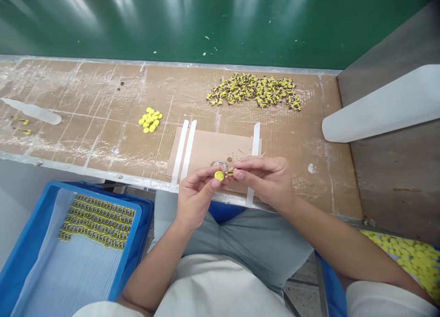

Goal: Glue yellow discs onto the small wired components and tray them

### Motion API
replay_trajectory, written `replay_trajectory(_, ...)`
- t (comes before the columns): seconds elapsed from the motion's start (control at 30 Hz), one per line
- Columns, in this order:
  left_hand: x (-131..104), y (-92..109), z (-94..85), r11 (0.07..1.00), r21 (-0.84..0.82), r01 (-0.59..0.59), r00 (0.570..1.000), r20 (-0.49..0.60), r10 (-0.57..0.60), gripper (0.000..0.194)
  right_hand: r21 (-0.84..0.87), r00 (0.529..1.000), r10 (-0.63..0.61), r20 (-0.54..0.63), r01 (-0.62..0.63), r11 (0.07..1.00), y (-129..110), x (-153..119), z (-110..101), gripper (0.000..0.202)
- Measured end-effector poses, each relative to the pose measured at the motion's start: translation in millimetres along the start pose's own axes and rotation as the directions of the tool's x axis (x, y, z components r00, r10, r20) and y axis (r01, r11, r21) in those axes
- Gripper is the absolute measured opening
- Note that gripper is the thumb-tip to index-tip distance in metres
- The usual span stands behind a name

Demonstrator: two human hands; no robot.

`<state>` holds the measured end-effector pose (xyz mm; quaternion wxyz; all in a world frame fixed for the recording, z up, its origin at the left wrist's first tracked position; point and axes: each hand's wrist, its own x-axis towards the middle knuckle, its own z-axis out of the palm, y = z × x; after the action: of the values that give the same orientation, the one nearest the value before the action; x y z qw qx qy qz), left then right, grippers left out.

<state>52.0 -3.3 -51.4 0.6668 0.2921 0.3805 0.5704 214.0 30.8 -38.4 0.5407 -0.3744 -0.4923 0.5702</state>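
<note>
The person's left hand (195, 195) pinches a yellow disc (219, 175) between thumb and fingers, while the right hand (268, 179) grips a small yellow-and-black piece (230, 173) just beside it, at the disc's three o'clock. White strips (191, 145) cross a cardboard sheet (209, 145) under them. From the hands, a yellow-and-black heap (254, 90) lies at one o'clock, loose yellow discs (150, 120) at ten, a blue tray (136, 218) with patterned rows at eight, and yellow pieces (410, 259) at four.

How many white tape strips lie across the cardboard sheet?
3: a left strip, a second strip just beside it, and a right strip partly covered by the right hand. No others show.
</note>
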Motion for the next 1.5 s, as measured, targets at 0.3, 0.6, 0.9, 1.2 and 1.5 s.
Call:
replay_trajectory(0.3,-1.4,-3.0,-5.0,0.998,0.050,-0.032,0.999,0.020,0.031,0.021,-0.172,0.988,-0.151,-0.033,0.143,0.975,-3.4,-1.1,1.7,0.018)
replay_trajectory(0.6,-1.4,-4.3,-7.5,0.997,0.047,-0.055,0.998,0.043,0.053,0.023,-0.216,0.984,-0.174,-0.039,0.162,0.963,-4.7,-1.0,3.0,0.016)
replay_trajectory(0.9,-1.8,-5.5,-9.4,0.996,0.062,-0.056,0.998,0.030,0.055,0.023,-0.221,0.981,-0.193,-0.023,0.184,0.958,-4.2,-0.9,3.5,0.022)
replay_trajectory(1.2,-1.5,-3.2,-8.3,0.995,0.071,-0.066,0.997,0.045,0.063,0.023,-0.266,0.974,-0.224,-0.017,0.212,0.940,-5.6,0.3,3.0,0.020)
replay_trajectory(1.5,-1.0,-3.2,-8.3,0.994,0.083,-0.068,0.997,0.046,0.065,0.022,-0.273,0.976,-0.218,-0.008,0.208,0.939,-4.9,-0.1,2.8,0.018)
